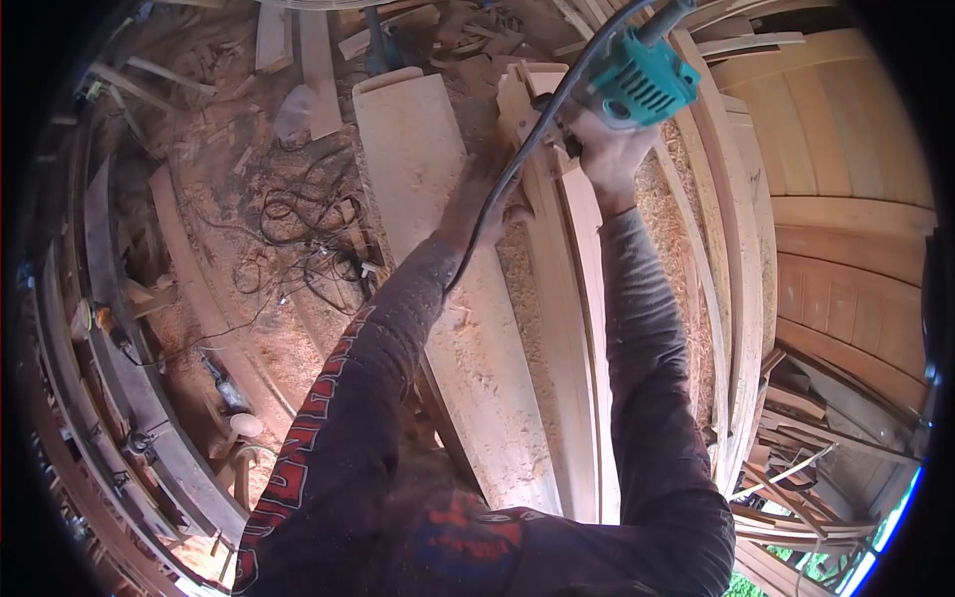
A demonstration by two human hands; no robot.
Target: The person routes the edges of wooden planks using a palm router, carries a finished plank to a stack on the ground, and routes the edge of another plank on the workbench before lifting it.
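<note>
My right hand (609,159) is wrapped around a teal corded power tool (647,85) that looks like a trim router, near the far end of a narrow wooden piece (552,219). The tool's lower end is mostly hidden by my hand. Its black cord (517,159) runs down past my left forearm. My left hand (485,199) lies at the edge of a wide pale plank (413,149), beside the narrow piece. Its thumb stands apart from the rest; the other fingers are blurred and partly behind the cord.
Long wooden strips (741,249) stand along the right side, near stacked wooden panels (846,119). Tangled cables (308,219) lie on the sawdust-covered floor at left, among offcuts. Dark planks (119,298) line the far left. A clear bottle (227,388) lies near them.
</note>
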